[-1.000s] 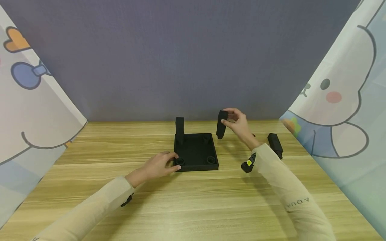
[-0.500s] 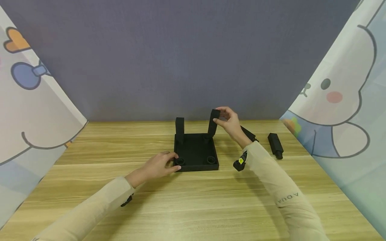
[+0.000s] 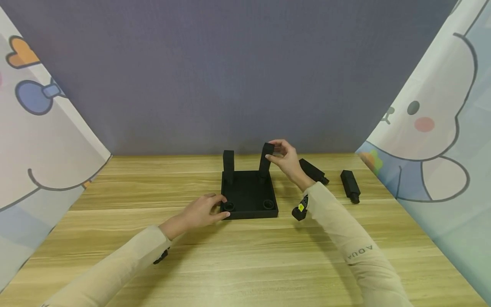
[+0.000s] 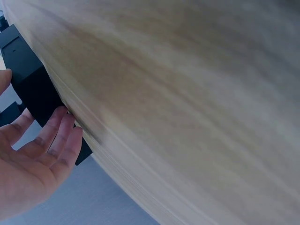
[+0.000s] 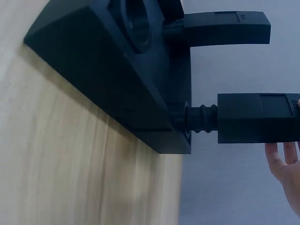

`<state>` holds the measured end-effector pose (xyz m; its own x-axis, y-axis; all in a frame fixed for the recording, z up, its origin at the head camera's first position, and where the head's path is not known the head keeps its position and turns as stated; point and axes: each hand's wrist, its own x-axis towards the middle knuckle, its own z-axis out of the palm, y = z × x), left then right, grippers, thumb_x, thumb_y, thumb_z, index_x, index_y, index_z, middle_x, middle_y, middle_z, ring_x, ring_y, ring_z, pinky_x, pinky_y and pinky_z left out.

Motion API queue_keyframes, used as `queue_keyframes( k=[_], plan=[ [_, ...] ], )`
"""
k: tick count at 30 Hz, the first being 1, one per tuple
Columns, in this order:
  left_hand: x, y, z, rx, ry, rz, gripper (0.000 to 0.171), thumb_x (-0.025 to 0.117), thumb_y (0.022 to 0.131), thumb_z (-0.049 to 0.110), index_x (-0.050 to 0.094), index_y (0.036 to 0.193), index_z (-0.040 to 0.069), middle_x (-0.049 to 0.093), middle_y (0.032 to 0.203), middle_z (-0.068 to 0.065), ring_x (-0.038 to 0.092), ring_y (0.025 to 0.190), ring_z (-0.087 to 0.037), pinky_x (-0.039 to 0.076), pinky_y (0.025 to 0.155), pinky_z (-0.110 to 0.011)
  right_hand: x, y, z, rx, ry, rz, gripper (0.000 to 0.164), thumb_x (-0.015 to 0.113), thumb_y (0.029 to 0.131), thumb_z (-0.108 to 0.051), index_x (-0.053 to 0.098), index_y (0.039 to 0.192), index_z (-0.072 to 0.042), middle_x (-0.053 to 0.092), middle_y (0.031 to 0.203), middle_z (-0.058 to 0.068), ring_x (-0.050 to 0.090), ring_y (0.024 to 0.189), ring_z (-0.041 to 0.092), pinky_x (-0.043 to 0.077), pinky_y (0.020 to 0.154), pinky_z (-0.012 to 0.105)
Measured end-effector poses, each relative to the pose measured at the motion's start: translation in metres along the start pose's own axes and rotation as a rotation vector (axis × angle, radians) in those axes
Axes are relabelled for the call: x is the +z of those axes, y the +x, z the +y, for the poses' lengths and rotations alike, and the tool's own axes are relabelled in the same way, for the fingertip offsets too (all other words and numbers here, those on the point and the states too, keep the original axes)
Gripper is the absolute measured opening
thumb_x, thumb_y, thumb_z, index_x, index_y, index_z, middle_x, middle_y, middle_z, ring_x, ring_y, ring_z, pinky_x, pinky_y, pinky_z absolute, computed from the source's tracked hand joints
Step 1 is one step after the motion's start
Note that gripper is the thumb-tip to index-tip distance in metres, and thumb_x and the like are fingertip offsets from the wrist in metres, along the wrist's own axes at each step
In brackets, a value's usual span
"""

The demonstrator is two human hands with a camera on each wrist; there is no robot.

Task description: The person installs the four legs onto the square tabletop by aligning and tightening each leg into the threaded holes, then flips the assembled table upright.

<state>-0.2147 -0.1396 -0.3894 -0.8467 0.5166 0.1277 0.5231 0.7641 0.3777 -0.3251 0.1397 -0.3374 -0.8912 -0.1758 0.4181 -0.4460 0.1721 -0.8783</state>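
Observation:
A black square base [image 3: 247, 194] with raised walls and ring-shaped corner sockets lies on the wooden table. My left hand [image 3: 197, 212] holds its near left corner, thumb on the front and fingers along the left side. One black leg [image 3: 228, 164] stands upright at the far left corner. Above the far right corner, my right hand [image 3: 287, 161] pinches a second black leg [image 3: 266, 160] near its top. In the right wrist view the held leg [image 5: 253, 117] has its ribbed end at the mouth of the socket, ribs still showing outside. That leg leans slightly rightward.
Two more black legs lie on the table to the right: one leg [image 3: 312, 170] just beyond my right wrist, another leg [image 3: 350, 186] farther right. A near right socket [image 3: 268, 204] shows bare. A grey wall [image 3: 238, 76] rises behind the table.
My right hand has carried the second leg leftward, from beside the base to its far right socket, then slightly down. My left hand has stayed on the corner.

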Motion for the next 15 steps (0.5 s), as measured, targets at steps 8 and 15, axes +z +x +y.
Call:
queue_keyframes(
  k=[8, 15],
  plan=[
    [0.0, 0.0, 0.0, -0.005, 0.001, 0.0, 0.041, 0.061, 0.086, 0.042, 0.058, 0.115, 0.013, 0.062, 0.105, -0.007, 0.061, 0.09, -0.018, 0.051, 0.07, -0.03, 0.005, -0.009, -0.017, 0.034, 0.026, -0.008, 0.04, 0.064, 0.079, 0.008, 0.051, 0.117, 0.007, 0.053, 0.115, 0.024, 0.054, 0.102, 0.03, 0.049, 0.074, 0.018],
    [-0.001, 0.0, 0.001, 0.01, -0.002, 0.005, 0.04, 0.061, 0.086, 0.041, 0.058, 0.115, 0.013, 0.061, 0.103, -0.007, 0.06, 0.087, -0.016, 0.05, 0.069, -0.029, 0.007, -0.011, -0.016, 0.056, 0.038, -0.026, 0.042, 0.063, 0.079, 0.01, 0.048, 0.118, 0.009, 0.051, 0.118, 0.028, 0.051, 0.108, 0.038, 0.051, 0.078, 0.019]
  ],
)
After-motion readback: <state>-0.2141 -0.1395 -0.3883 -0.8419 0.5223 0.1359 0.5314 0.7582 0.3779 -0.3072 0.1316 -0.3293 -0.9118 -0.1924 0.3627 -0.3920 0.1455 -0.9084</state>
